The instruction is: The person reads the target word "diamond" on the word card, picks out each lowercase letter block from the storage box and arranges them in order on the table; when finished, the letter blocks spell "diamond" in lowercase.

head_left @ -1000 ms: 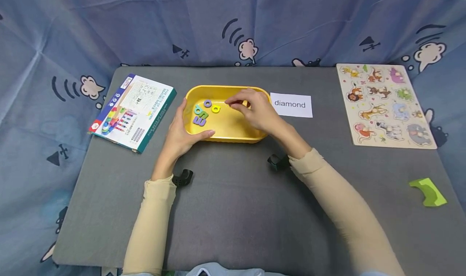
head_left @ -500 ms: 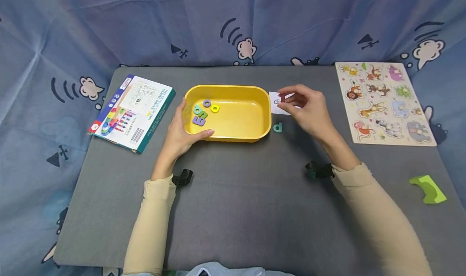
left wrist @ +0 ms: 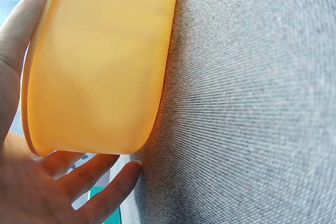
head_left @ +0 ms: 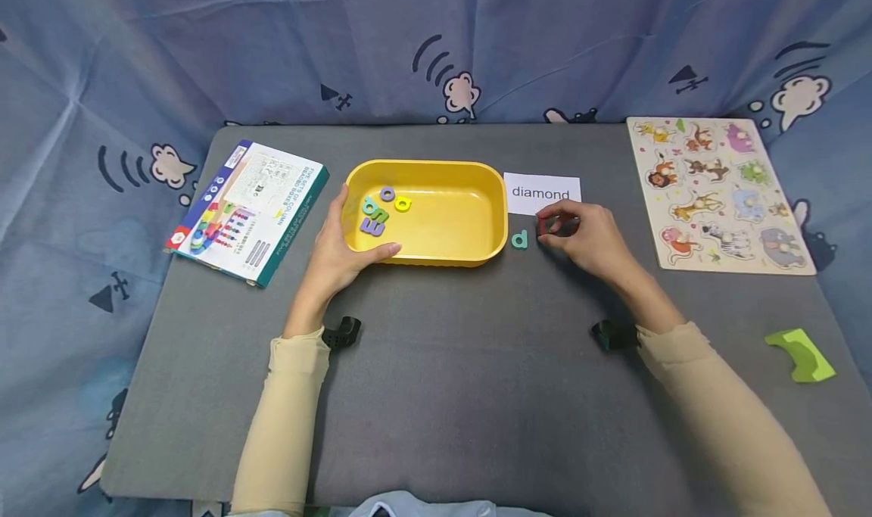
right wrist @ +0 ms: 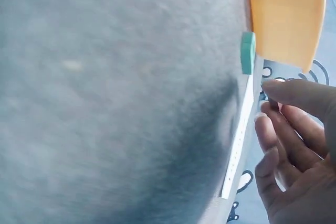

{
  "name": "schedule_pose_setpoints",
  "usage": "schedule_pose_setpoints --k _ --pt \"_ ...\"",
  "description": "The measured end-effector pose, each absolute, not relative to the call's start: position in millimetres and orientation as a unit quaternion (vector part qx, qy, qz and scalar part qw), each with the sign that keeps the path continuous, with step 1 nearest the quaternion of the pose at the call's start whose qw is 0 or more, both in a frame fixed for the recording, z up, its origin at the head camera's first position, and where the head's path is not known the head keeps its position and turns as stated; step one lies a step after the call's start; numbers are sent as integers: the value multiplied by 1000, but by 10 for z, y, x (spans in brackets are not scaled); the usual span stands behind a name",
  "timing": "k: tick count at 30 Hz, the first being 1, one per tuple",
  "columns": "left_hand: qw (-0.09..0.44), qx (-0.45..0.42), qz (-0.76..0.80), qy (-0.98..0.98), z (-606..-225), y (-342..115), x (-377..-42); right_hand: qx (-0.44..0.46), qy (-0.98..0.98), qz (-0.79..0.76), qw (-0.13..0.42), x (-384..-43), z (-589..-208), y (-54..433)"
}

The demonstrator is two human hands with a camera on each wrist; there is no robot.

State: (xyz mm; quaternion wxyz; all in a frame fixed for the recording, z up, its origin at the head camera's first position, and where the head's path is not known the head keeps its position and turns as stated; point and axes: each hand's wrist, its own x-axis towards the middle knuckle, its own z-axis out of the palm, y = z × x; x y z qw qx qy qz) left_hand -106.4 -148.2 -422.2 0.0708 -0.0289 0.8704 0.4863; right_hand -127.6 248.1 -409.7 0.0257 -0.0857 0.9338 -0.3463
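My left hand [head_left: 334, 248] holds the left end of a yellow plastic tray [head_left: 453, 218], thumb at the front rim and fingers round the outer side. Several coloured letters [head_left: 373, 227] lie at the tray's left side, among them purple, green, yellow and teal ones. Between the thumb and fingertips of my right hand [head_left: 591, 237] is a small red letter [head_left: 542, 225], partly covered and close over the table. A teal letter d [head_left: 520, 239] lies just left of it, below a white card [head_left: 518, 204] printed "diamond". In the right wrist view, the teal letter [right wrist: 248, 53] stands out beside the card's edge.
On the left lies a boxed bead toy [head_left: 259, 207]. A wooden animal puzzle board [head_left: 722, 199] occupies the back right of the grey table [head_left: 436, 381]. Near the right edge sits a lime-green curved block [head_left: 802, 356]. A blue patterned cloth [head_left: 381, 55] hangs behind.
My right hand has left the tray with the red letter, passed over the card and come down right of the teal d. The left hand stays on the tray.
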Motion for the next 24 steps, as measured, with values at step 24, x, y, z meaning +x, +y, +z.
schedule_pose_setpoints --k 24 --pt "63 -22 492 868 -4240 -1491 -1064 -95 934 -337 75 -1247 -4193 2451"
